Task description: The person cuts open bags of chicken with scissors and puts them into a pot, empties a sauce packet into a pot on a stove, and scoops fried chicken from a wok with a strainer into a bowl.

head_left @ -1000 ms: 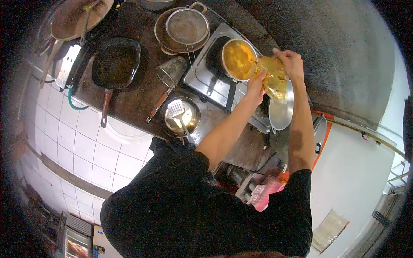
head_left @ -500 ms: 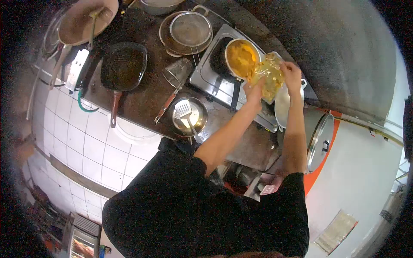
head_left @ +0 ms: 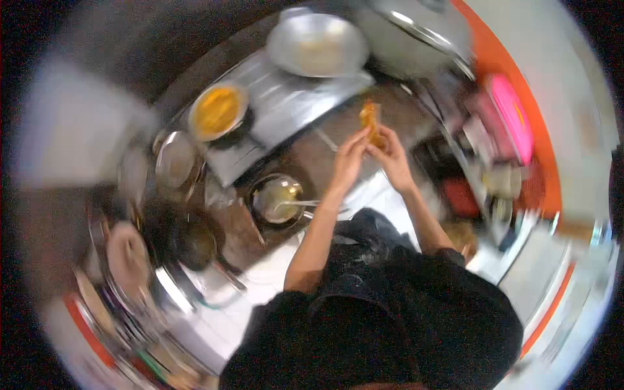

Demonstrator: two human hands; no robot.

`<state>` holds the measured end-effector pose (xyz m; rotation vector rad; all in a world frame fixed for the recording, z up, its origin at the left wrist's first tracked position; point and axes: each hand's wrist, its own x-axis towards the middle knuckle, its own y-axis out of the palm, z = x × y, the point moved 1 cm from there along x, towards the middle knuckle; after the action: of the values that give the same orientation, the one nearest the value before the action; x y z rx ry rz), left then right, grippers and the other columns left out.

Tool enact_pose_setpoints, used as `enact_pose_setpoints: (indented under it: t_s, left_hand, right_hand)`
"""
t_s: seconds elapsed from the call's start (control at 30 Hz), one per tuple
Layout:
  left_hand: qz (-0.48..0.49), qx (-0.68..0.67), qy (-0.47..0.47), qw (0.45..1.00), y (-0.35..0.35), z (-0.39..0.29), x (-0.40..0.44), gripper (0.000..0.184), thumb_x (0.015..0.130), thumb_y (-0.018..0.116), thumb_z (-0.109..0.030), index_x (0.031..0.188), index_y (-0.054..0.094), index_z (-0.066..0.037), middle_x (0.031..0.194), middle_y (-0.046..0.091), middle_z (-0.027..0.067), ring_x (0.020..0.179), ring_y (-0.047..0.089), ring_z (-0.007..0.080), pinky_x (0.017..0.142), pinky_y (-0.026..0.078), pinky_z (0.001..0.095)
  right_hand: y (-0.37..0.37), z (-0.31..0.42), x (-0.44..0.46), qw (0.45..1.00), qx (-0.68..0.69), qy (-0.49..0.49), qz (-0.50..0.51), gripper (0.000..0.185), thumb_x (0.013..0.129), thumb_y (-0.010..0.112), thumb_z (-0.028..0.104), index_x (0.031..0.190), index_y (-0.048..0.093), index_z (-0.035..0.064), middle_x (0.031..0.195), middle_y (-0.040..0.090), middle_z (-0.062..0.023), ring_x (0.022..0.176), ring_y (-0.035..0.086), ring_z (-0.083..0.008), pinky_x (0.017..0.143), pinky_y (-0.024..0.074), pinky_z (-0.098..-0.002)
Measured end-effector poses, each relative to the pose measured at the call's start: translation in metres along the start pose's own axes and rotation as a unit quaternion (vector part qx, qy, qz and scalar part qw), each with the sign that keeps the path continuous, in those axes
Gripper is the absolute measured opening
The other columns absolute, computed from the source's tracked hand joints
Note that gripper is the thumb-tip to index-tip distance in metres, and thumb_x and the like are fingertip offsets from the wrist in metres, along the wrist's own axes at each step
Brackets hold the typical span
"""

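Observation:
Both of my hands meet over the dark counter, closed around a crumpled plastic bag (head_left: 369, 118) smeared orange-yellow. My left hand (head_left: 351, 158) pinches its lower left side, and my right hand (head_left: 391, 155) grips it from the right. The bag is bunched narrow and sticks up past my fingertips; its lower part is hidden by the fingers. To the left, a small pot (head_left: 194, 116) with thick orange-yellow contents (head_left: 220, 110) sits on the metal stove (head_left: 276, 97), apart from my hands. Motion blurs the view.
A wide metal pan (head_left: 278, 49) stands at the stove's far end. Nearer me, a frying pan (head_left: 260, 205) holds a spatula, its handle pointing right. A dark square pan (head_left: 195, 244) and a strainer (head_left: 175, 159) lie left. A bright pink object (head_left: 510, 117) is at right.
My hands and the bag have moved away from above the pot, to over the counter. The bag was spread out and is now bunched up. My view has turned to the right.

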<state>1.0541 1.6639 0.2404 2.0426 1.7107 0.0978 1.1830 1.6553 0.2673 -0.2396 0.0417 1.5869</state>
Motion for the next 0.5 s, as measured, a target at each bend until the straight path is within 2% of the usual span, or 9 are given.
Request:
enact_pose_setpoints:
  t_s: [0.03, 0.1, 0.17, 0.2, 0.27, 0.33, 0.4, 0.47, 0.5]
  left_hand:
    - [0.076, 0.060, 0.020, 0.995, 0.017, 0.022, -0.009, 0.038, 0.095, 0.047, -0.022, 0.127, 0.056, -0.004, 0.130, 0.056, 0.0103, 0.121, 0.049, 0.0203, 0.102, 0.038, 0.0337]
    - [0.166, -0.013, -0.083, 0.983, 0.060, 0.068, -0.035, 0.035, 0.095, 0.048, -0.021, 0.124, 0.058, -0.004, 0.127, 0.057, 0.0089, 0.118, 0.051, 0.0187, 0.101, 0.039, 0.0334]
    - [0.213, 0.105, -0.164, 0.957, 0.107, 0.107, -0.062, 0.036, 0.094, 0.050, -0.023, 0.122, 0.058, -0.002, 0.124, 0.058, 0.0088, 0.116, 0.053, 0.0170, 0.101, 0.040, 0.0320]
    - [0.250, 0.137, -0.160, 0.945, 0.123, 0.131, -0.076, 0.040, 0.092, 0.055, -0.027, 0.123, 0.057, -0.001, 0.120, 0.059, 0.0085, 0.113, 0.055, 0.0163, 0.100, 0.041, 0.0309]
    - [0.252, 0.176, -0.218, 0.926, 0.160, 0.158, -0.104, 0.042, 0.092, 0.058, -0.028, 0.124, 0.055, -0.001, 0.120, 0.060, 0.0090, 0.109, 0.058, 0.0184, 0.097, 0.043, 0.0319]
    - [0.260, 0.205, -0.248, 0.910, 0.172, 0.199, -0.119, 0.040, 0.093, 0.057, -0.027, 0.124, 0.055, -0.001, 0.119, 0.060, 0.0093, 0.108, 0.060, 0.0192, 0.096, 0.044, 0.0321]
    - [0.207, 0.194, -0.299, 0.911, 0.186, 0.224, -0.141, 0.036, 0.094, 0.055, -0.025, 0.122, 0.055, -0.002, 0.118, 0.061, 0.0095, 0.106, 0.061, 0.0196, 0.092, 0.046, 0.0316]
    - [0.214, 0.234, -0.321, 0.893, 0.202, 0.234, -0.152, 0.035, 0.095, 0.055, -0.024, 0.122, 0.055, -0.002, 0.117, 0.062, 0.0092, 0.105, 0.062, 0.0192, 0.091, 0.046, 0.0309]
    - [0.210, 0.263, -0.335, 0.880, 0.206, 0.235, -0.155, 0.034, 0.095, 0.054, -0.023, 0.121, 0.055, -0.002, 0.116, 0.062, 0.0089, 0.104, 0.062, 0.0188, 0.090, 0.047, 0.0302]
  right_hand:
    - [-0.031, -0.025, -0.022, 0.999, -0.003, 0.022, -0.035, 0.052, 0.088, 0.066, 0.014, 0.133, 0.042, 0.0015, 0.120, 0.056, -0.0097, 0.111, 0.053, -0.0169, 0.096, 0.0423, -0.0301]
    - [-0.085, -0.081, -0.075, 0.989, 0.095, 0.016, -0.109, 0.049, 0.087, 0.065, 0.013, 0.130, 0.044, 0.0011, 0.115, 0.058, -0.0097, 0.108, 0.054, -0.0164, 0.095, 0.0430, -0.0302]
    - [-0.128, -0.130, -0.133, 0.975, 0.146, 0.046, -0.163, 0.043, 0.087, 0.064, 0.011, 0.126, 0.048, 0.0022, 0.113, 0.059, -0.0104, 0.105, 0.056, -0.0174, 0.090, 0.0474, -0.0303]
    - [-0.147, -0.157, -0.163, 0.958, 0.183, 0.072, -0.207, 0.042, 0.088, 0.064, 0.011, 0.125, 0.048, 0.0023, 0.113, 0.059, -0.0107, 0.103, 0.057, -0.0181, 0.088, 0.0491, -0.0305]
    - [-0.184, -0.212, -0.221, 0.932, 0.229, 0.094, -0.263, 0.041, 0.088, 0.063, 0.010, 0.125, 0.048, 0.0025, 0.113, 0.059, -0.0109, 0.102, 0.059, -0.0188, 0.085, 0.0508, -0.0308]
    - [-0.215, -0.277, -0.279, 0.814, 0.335, 0.123, -0.458, 0.043, 0.089, 0.059, 0.011, 0.128, 0.044, 0.0026, 0.112, 0.058, -0.0108, 0.096, 0.060, -0.0184, 0.077, 0.0515, -0.0312]
    - [-0.258, -0.349, -0.354, 0.756, 0.334, 0.097, -0.555, 0.043, 0.088, 0.058, 0.009, 0.128, 0.044, 0.0063, 0.111, 0.056, -0.0100, 0.093, 0.060, -0.0204, 0.074, 0.0522, -0.0321]
    - [-0.305, -0.376, -0.414, 0.618, 0.374, 0.111, -0.683, 0.043, 0.088, 0.059, 0.011, 0.128, 0.044, 0.0076, 0.109, 0.057, -0.0094, 0.090, 0.060, -0.0195, 0.068, 0.0516, -0.0285]
    - [-0.328, -0.395, -0.437, 0.592, 0.352, 0.076, -0.721, 0.040, 0.089, 0.058, 0.010, 0.126, 0.045, 0.0064, 0.109, 0.058, -0.0098, 0.089, 0.060, -0.0193, 0.065, 0.0513, -0.0268]
